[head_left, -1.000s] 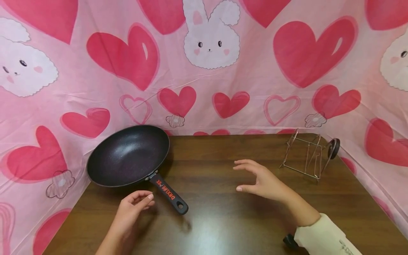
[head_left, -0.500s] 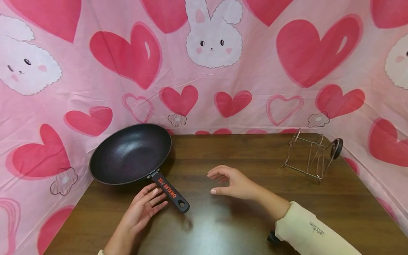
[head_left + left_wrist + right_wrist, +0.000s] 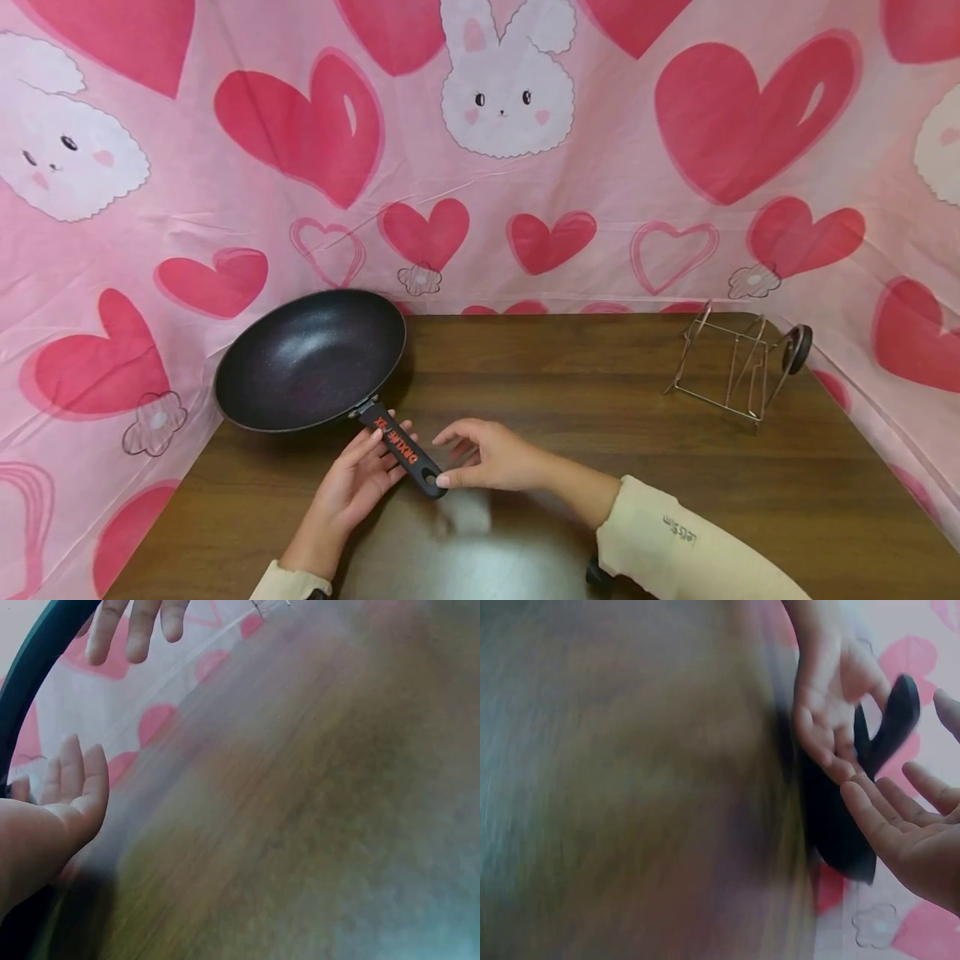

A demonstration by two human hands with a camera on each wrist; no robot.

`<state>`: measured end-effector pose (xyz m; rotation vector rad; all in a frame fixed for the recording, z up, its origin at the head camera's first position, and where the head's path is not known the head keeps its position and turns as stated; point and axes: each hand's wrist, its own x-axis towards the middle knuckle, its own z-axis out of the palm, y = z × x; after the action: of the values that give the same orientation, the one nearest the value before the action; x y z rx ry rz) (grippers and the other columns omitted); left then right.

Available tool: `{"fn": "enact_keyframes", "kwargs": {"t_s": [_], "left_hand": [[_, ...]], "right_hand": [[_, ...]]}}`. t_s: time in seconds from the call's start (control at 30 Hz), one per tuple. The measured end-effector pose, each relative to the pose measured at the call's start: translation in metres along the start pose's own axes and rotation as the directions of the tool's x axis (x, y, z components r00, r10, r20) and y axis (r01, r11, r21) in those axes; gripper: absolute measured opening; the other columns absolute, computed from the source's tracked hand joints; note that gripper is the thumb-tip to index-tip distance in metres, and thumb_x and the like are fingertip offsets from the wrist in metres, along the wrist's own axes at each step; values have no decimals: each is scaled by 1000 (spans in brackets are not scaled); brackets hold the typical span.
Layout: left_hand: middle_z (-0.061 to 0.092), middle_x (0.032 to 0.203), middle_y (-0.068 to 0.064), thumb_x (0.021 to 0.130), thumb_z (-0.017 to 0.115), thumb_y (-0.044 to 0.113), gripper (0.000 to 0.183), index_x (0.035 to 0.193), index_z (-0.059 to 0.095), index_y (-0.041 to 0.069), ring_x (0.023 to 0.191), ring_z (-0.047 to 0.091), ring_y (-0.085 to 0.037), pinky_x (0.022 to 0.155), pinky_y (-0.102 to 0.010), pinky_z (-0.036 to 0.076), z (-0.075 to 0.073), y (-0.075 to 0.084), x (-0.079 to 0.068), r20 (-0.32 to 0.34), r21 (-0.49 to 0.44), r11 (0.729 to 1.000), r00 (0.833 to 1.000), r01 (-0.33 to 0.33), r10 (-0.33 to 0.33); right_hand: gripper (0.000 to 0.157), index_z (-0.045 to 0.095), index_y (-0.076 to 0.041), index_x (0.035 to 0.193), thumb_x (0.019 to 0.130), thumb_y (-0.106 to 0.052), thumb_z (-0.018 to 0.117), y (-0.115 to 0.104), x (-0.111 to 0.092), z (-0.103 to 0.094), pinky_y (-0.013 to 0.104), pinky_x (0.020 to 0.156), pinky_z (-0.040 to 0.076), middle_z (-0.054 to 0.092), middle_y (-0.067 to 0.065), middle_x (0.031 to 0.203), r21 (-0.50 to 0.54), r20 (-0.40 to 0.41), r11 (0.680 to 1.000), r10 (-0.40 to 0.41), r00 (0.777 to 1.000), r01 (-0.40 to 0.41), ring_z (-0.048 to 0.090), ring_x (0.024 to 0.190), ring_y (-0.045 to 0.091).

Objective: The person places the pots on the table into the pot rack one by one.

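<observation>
A black frying pan (image 3: 311,367) stands on the left of the table in the head view, its handle (image 3: 397,446) pointing toward me. My left hand (image 3: 356,483) is at the handle, with fingers passing beneath it and the thumb by its near edge. The fingers look loosely extended in the right wrist view. Beside the handle's end is my right hand (image 3: 495,454), thumb close to the tip and fingers loosely bent. Whether that thumb touches the handle I cannot tell. In the right wrist view, the right hand's fingers (image 3: 874,817) look spread, near the left hand (image 3: 825,705).
A wire rack (image 3: 717,403) with a black round piece (image 3: 797,348) stands at the back right of the wooden table (image 3: 540,358). Pink cloth (image 3: 600,167) with hearts and rabbits hangs behind and at both sides.
My right hand has moved left across the table to the end of the handle. My left hand has moved forward and right, its fingers now under the handle. The pan has stayed in place.
</observation>
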<state>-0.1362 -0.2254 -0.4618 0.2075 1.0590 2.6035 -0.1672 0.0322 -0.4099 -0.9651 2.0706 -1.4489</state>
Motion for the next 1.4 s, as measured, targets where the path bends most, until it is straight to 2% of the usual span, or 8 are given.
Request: {"fn": "enact_keyframes", "kwargs": {"t_s": [0.1, 0.2, 0.3, 0.4, 0.67, 0.8, 1.03, 1.4], "left_hand": [[59, 130, -8, 106, 29, 7, 39, 129, 58, 17, 122, 54, -26, 101, -41, 43, 0, -3, 1, 23, -45, 999, 1000, -15, 16], [58, 132, -8, 106, 26, 3, 42, 132, 57, 16, 121, 54, -25, 101, -39, 43, 0, -7, 1, 88, -126, 991, 995, -40, 51], [57, 133, -9, 106, 25, 2, 44, 135, 55, 13, 121, 55, -25, 102, -39, 43, -1, -11, 1, 155, -207, 977, 983, -61, 94], [58, 130, -9, 106, 23, 4, 44, 138, 52, 11, 121, 56, -26, 102, -39, 43, -1, -14, 3, 191, -256, 964, 973, -78, 129], [59, 126, -8, 106, 18, 3, 47, 139, 50, 10, 120, 57, -26, 103, -44, 43, 0, -18, 2, 176, -286, 951, 970, -115, 170], [59, 124, -7, 106, 18, 2, 46, 135, 53, 10, 118, 58, -25, 101, -47, 44, 1, -18, 1, 132, -258, 958, 978, -123, 161], [56, 120, -5, 106, 24, -1, 43, 134, 52, 14, 111, 60, -21, 99, -43, 46, 1, -18, 0, 101, -181, 977, 986, -114, 134], [58, 123, -6, 105, 23, -2, 44, 136, 52, 11, 118, 59, -23, 101, -47, 44, -7, -15, 0, 112, -188, 976, 985, -112, 135]], "right_hand": [[40, 60, -4, 123, 87, -14, 75, 0, 5, 10, 26, 78, 55, 63, 10, 115, 77, 0, 997, 22, 1000, -22, 66, 95, 13], [35, 60, 0, 121, 88, -3, 72, -1, 7, 18, 37, 74, 58, 64, 8, 110, 234, 9, 971, 55, 998, -56, 68, 83, 16], [35, 58, 5, 120, 87, 6, 68, -3, 7, 23, 43, 70, 58, 64, 11, 106, 392, 18, 915, 98, 995, -97, 68, 73, 21], [35, 56, 9, 120, 86, 10, 66, -5, 8, 27, 40, 64, 59, 65, 14, 105, 494, 19, 861, 131, 991, -123, 67, 70, 23], [33, 53, 10, 116, 85, 17, 62, -4, 7, 34, 36, 63, 59, 65, 19, 96, 642, 74, 735, 223, 972, -218, 68, 72, 26], [32, 52, 8, 115, 85, 16, 62, 1, 5, 37, 36, 65, 59, 66, 18, 94, 653, 101, 713, 253, 962, -256, 69, 73, 26], [28, 56, 9, 112, 86, 11, 64, 5, 4, 37, 32, 62, 58, 67, 15, 91, 619, 114, 726, 294, 949, -300, 68, 70, 22], [26, 56, 9, 113, 88, 12, 61, 7, 9, 46, 31, 62, 58, 67, 14, 89, 667, 184, 668, 284, 941, -332, 69, 74, 23]]}}
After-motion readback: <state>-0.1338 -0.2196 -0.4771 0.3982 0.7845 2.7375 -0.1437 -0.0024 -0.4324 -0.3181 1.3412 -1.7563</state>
